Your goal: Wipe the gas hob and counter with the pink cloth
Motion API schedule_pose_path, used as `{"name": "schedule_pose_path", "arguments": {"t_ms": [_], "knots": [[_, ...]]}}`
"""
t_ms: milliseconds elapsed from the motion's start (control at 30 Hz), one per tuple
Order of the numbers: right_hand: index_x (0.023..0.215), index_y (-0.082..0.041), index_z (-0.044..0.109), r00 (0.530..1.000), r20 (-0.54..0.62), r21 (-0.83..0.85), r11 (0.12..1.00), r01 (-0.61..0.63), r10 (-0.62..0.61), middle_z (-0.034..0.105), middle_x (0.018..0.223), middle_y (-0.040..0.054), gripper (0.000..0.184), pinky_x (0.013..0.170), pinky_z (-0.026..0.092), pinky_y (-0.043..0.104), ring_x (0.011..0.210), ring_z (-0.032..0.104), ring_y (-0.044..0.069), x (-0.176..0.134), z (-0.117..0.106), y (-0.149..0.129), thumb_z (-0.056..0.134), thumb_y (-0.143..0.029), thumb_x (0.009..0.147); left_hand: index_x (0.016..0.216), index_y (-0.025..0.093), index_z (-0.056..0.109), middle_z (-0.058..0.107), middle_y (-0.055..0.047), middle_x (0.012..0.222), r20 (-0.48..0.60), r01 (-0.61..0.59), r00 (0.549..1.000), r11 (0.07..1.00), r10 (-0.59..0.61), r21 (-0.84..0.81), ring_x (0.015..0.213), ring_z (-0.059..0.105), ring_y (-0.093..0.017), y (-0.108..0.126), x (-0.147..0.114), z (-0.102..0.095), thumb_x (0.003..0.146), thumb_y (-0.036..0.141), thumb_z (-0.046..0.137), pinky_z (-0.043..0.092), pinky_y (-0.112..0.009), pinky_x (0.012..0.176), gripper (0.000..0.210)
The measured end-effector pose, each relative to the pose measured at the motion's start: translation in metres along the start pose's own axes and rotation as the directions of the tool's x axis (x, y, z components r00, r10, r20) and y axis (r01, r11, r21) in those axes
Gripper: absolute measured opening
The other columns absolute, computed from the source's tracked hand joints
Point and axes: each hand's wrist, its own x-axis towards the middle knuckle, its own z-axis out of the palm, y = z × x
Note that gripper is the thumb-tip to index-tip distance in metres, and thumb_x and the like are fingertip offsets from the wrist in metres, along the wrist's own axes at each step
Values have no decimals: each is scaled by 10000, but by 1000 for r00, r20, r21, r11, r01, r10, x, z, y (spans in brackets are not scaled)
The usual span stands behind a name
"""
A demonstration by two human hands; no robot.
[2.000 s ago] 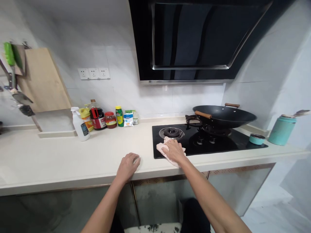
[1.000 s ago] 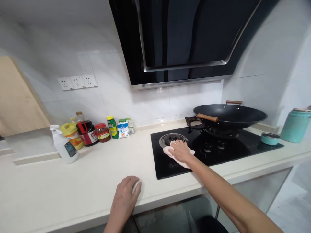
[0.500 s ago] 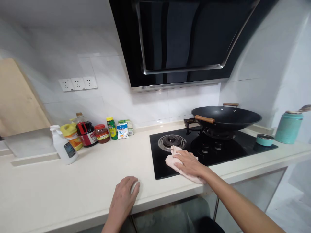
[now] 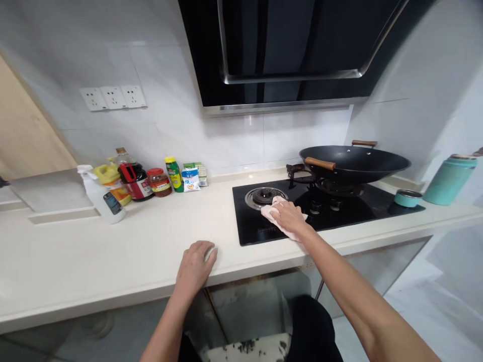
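Observation:
My right hand [image 4: 290, 216] presses a pale pink cloth [image 4: 269, 213] onto the black glass gas hob [image 4: 260, 232], its fingers bent over the folds. The cloth lies just in front of and right of the left burner [image 4: 266, 196], and its near end reaches the hob's front edge. My left hand [image 4: 196, 264] rests on the cream countertop [image 4: 151, 246] near the front edge, left of the hob. Its fingers are loosely curved, the thumb stands apart, and nothing is in it.
A black wok [image 4: 354, 163] with wooden handles sits over the right burner. Right of it are a turquoise bowl-like lid [image 4: 407, 198] and a turquoise jar [image 4: 449, 178]. A white spray bottle [image 4: 101, 196] and several condiments stand along the left wall. The range hood [image 4: 287, 50] overhangs the hob.
The view has tilted down, so the counter sits higher and my legs show. My right hand and the cloth have shifted slightly on the hob. My left hand stays on the counter.

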Motion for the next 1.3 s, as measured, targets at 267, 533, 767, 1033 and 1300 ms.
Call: {"name": "schedule_pose_path", "arguments": {"t_ms": [267, 533, 767, 1033, 1300], "knots": [[1354, -310, 607, 998, -63, 30, 1000, 1, 1, 412, 1552, 79, 508, 1055, 296, 551, 1298, 404, 348, -25, 0, -3, 341, -526, 980, 1020, 206, 712, 720, -86, 1094, 7, 6, 1000, 1000, -6, -2, 1075, 641, -268, 1, 0, -2, 959, 375, 478, 469, -406, 980, 295], [1302, -318, 625, 995, -95, 64, 998, 15, -9, 485, 1478, 81, 478, 1022, 338, 532, 1271, 445, 326, -17, 6, 0, 354, -531, 971, 1028, 210, 714, 729, -79, 1079, -46, -8, 999, 1000, 7, -21, 1052, 655, -259, -8, 1, 2, 959, 393, 481, 487, -413, 960, 304], [1308, -307, 623, 997, -75, 74, 997, 1, 4, 491, 1471, 79, 473, 1036, 327, 520, 1280, 438, 322, -10, 8, 3, 372, -520, 970, 1048, 206, 709, 725, -76, 1103, -27, 17, 999, 1000, -18, -16, 1075, 651, -262, -5, -1, 1, 965, 384, 483, 474, -428, 964, 299], [1314, -328, 617, 996, -85, 73, 997, 3, 3, 485, 1487, 64, 466, 1023, 343, 526, 1268, 440, 323, -10, 10, 6, 372, -521, 968, 1044, 217, 710, 725, -70, 1112, -40, 23, 999, 1000, -23, 1, 1082, 653, -256, -2, -2, 1, 971, 387, 477, 472, -407, 941, 297], [1306, -348, 636, 998, -55, 68, 997, -33, 37, 494, 1481, 56, 482, 1023, 351, 512, 1279, 442, 323, 2, 7, 17, 362, -547, 962, 1048, 216, 704, 722, -71, 1110, -27, 11, 1000, 1000, -11, 3, 1079, 649, -253, -3, -3, 1, 974, 391, 482, 469, -405, 949, 292]]}}
